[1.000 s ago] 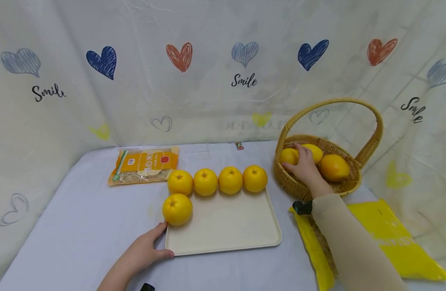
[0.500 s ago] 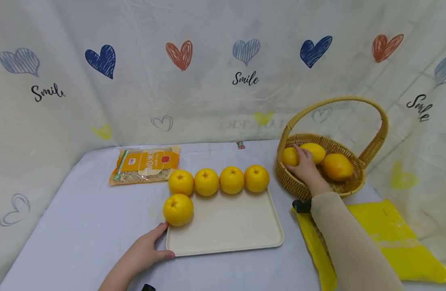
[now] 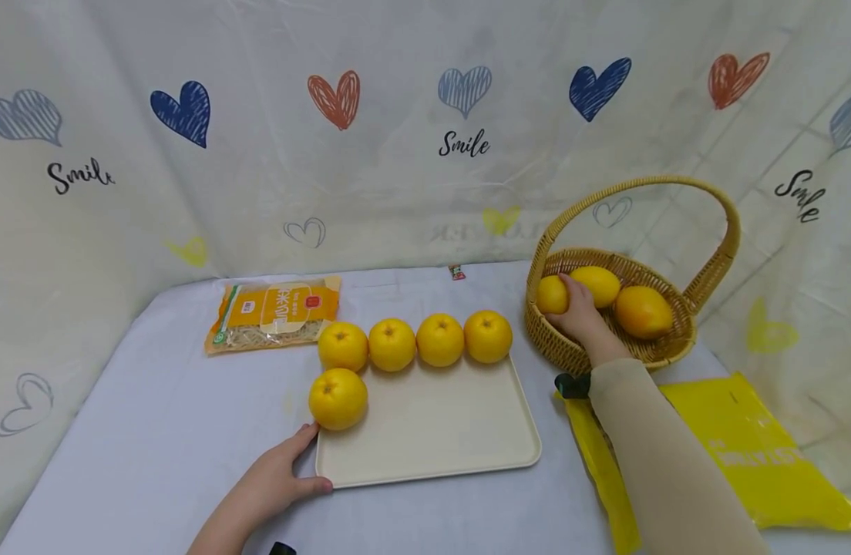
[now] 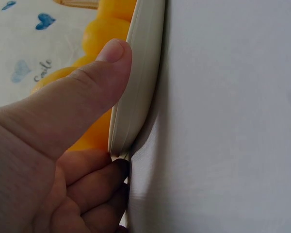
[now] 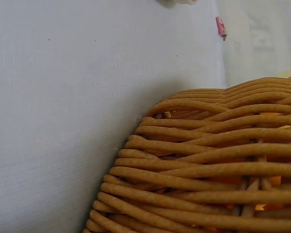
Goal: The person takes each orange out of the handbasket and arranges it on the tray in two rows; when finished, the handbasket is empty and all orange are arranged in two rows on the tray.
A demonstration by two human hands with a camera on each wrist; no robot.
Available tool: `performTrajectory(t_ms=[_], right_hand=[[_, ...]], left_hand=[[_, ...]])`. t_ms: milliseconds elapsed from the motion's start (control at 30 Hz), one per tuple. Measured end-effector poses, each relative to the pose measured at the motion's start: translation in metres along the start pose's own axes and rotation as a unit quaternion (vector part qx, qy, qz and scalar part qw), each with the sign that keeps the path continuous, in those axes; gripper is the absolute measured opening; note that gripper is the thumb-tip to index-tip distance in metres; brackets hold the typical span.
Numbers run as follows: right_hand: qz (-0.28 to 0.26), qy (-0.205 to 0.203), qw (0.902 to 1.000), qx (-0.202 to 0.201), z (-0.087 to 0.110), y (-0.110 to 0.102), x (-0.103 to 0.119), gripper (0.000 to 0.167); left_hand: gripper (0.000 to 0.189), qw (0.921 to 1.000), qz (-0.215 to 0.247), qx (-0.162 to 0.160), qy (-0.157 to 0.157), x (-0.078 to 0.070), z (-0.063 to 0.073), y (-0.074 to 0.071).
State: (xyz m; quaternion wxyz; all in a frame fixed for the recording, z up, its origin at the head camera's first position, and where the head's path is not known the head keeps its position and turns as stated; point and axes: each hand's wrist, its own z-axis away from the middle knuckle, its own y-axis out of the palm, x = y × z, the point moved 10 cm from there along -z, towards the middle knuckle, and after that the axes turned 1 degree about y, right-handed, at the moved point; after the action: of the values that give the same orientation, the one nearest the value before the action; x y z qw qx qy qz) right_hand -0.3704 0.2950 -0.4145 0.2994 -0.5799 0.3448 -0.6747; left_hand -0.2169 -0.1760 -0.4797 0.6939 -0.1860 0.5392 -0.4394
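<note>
In the head view, my right hand (image 3: 583, 320) reaches into the wicker basket (image 3: 557, 351) and grips a round yellow fruit (image 3: 552, 294) at its left end. Beside that fruit lie a longer yellow fruit like a lemon (image 3: 597, 286) and a mango-like, orange-yellow fruit (image 3: 643, 312). My left hand (image 3: 276, 474) holds the near left corner of a cream tray (image 3: 439, 424), thumb against its front rim in the left wrist view. Several oranges line the tray's far edge, and one more orange (image 3: 338, 399) sits at its left side. In the right wrist view, the basket wall hides my right hand.
An orange noodle packet (image 3: 276, 314) lies behind the tray on the left. Yellow bags (image 3: 758, 455) lie at the right, partly under my right sleeve (image 3: 675, 462). The basket's tall handle (image 3: 664, 182) arches over the fruit. A tiny wrapper (image 3: 456, 271) lies near the table's back edge.
My right hand's fingers have come down from above the fruits and settled round the left yellow one. My left hand stays at the tray corner. The head view shifts slightly.
</note>
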Motion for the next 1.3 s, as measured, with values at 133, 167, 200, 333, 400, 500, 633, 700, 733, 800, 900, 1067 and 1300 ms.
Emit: performTrajectory(t_ms=[133,167,200,333,400,500,633,700,733,800,900,1067,1300], right_hand=[[0.004,-0.004,1.0,-0.001,0.001,-0.001,0.003,0.08],[0.003,-0.002,1.0,0.001,0.002,-0.001,0.002,0.08],[0.003,0.0,1.0,0.001,0.003,-0.001,0.002,0.08],[-0.005,0.006,0.9999,-0.015,0.008,-0.008,0.002,0.082],[-0.014,0.002,0.9992,-0.036,0.013,-0.014,0.003,0.084],[-0.031,-0.011,0.9967,-0.074,0.022,-0.026,0.007,0.085],[-0.056,-0.022,0.9907,-0.122,0.035,-0.043,0.016,0.085],[-0.074,-0.024,0.9882,-0.132,0.04,-0.05,0.02,0.085],[-0.084,-0.022,0.9873,-0.133,0.042,-0.052,0.022,0.085],[-0.107,-0.017,0.9857,-0.129,0.047,-0.056,0.025,0.086],[-0.149,-0.011,0.9813,-0.121,0.054,-0.06,0.03,0.086],[-0.193,-0.023,0.9697,-0.148,0.065,-0.066,0.038,0.083],[-0.292,-0.032,0.9437,-0.152,0.077,-0.059,0.053,0.079]], left_hand=[[0.106,1.0,0.001,-0.002,0.001,0.0,0.0,0.0],[0.105,1.0,0.001,-0.002,0.001,0.001,0.0,0.0],[0.105,1.0,0.001,-0.003,0.002,0.001,0.0,0.0],[0.104,1.0,0.0,-0.004,0.004,0.001,0.0,0.001],[0.104,1.0,0.0,-0.002,0.004,0.001,0.0,0.002],[0.105,1.0,-0.002,0.0,0.003,0.001,0.0,0.002],[0.106,1.0,-0.005,0.002,0.001,0.001,0.0,0.001],[0.106,1.0,-0.004,0.002,0.001,0.0,-0.001,0.0],[0.106,1.0,-0.003,0.003,0.001,0.0,-0.001,0.0],[0.106,1.0,-0.001,0.004,0.0,-0.001,0.0,-0.001],[0.106,1.0,-0.001,0.005,0.0,-0.002,0.001,-0.002],[0.105,0.9999,-0.008,0.003,0.006,-0.004,0.001,-0.003],[0.105,1.0,-0.004,0.005,0.003,-0.003,0.0,-0.001]])
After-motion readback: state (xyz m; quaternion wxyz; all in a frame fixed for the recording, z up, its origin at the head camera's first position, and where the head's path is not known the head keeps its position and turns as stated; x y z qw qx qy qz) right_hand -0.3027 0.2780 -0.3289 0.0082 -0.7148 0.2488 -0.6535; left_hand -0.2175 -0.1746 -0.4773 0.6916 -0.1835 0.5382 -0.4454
